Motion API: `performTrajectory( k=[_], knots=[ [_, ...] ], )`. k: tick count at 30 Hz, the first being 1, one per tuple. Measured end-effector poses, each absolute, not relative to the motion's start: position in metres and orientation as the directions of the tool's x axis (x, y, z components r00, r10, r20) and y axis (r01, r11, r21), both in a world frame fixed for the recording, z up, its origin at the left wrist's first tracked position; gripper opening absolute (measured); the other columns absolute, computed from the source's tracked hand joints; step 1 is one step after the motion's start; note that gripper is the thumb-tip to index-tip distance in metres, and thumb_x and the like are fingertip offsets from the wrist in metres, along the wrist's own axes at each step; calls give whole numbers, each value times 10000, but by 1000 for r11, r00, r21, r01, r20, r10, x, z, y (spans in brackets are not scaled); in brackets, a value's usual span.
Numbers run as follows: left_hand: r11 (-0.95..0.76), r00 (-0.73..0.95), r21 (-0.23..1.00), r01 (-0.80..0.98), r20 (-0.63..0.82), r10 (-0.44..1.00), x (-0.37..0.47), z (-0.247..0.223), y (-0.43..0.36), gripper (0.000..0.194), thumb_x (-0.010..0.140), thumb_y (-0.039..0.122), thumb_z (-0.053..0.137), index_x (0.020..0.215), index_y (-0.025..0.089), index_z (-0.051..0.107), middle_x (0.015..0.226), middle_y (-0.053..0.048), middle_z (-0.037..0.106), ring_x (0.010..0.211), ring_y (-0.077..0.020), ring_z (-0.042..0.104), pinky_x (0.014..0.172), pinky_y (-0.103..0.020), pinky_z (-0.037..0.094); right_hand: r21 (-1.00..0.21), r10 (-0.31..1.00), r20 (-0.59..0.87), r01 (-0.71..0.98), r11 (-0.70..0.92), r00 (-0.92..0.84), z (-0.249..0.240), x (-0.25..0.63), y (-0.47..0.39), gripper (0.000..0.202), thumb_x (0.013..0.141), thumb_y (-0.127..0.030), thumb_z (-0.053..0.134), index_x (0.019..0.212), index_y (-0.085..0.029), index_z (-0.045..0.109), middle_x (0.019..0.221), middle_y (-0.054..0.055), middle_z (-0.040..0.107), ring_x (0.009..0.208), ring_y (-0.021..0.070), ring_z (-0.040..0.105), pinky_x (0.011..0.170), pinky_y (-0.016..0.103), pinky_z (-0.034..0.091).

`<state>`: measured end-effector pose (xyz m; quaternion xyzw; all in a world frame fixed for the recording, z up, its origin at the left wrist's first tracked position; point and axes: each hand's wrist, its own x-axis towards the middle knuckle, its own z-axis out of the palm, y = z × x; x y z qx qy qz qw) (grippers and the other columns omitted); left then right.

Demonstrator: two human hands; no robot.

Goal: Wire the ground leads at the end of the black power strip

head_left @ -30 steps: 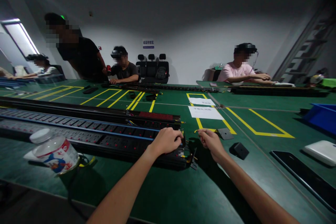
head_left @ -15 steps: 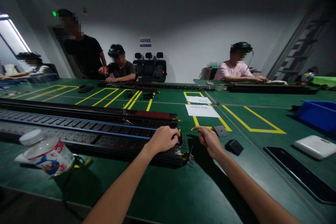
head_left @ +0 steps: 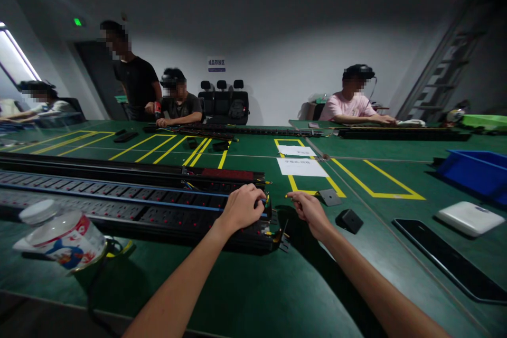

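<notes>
Several long black power strips (head_left: 166, 215) with sockets and red dots lie side by side at the left. My left hand (head_left: 244, 208) is closed over the right end of one strip, its bent fingers partly hiding that end. Just to the right, my right hand (head_left: 311, 211) pinches a thin yellow wire (head_left: 286, 196), whose tip sticks out left of the fingers. A grey metal plate (head_left: 330, 197) sits just behind this hand. Below the left hand, a small dark bracket (head_left: 284, 242) stands at the end of the nearest strip.
A black block (head_left: 349, 220), a phone (head_left: 447, 256), a white case (head_left: 470, 218) and a blue bin (head_left: 475, 173) are to the right. A plastic jar (head_left: 65, 240) stands at left front. White papers (head_left: 301, 167) lie ahead; co-workers sit and stand across the green table.
My right fingers have slid closer to the wire's tip, so less yellow shows. My left hand stays on the strip. The standing person has shifted right; the view has turned slightly.
</notes>
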<state>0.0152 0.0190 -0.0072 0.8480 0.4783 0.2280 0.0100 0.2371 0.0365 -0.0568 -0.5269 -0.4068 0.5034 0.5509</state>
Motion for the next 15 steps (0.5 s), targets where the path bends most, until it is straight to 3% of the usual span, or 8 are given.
performTrajectory(
  k=[6, 11, 15],
  knots=[
    [-373, 298, 225, 900, 306, 904, 18, 0, 15, 157, 880, 350, 560, 985, 241, 603, 979, -29, 612, 848, -211, 654, 716, -316, 506, -995, 989, -49, -97, -36, 137, -60, 237, 37, 324, 643, -393, 682, 828, -130, 714, 537, -62, 438, 427, 57, 314, 391, 193, 172],
    [-316, 269, 199, 928, 231, 935, 18, 0, 16, 75, 891, 285, 531, 888, 218, 565, 930, -40, 627, 850, -217, 658, 723, -318, 486, -998, 993, -26, -59, -19, 119, -62, 237, 37, 318, 658, -395, 673, 829, -131, 725, 536, -58, 453, 418, 57, 314, 395, 199, 173],
    [-337, 299, 164, 927, 217, 929, 17, -2, 18, 134, 895, 263, 498, 812, 204, 584, 920, -58, 642, 829, -222, 664, 710, -317, 479, -998, 991, -41, -52, -35, 125, -60, 236, 37, 309, 657, -397, 670, 808, -133, 722, 527, -54, 459, 417, 64, 317, 397, 208, 177]
  ],
)
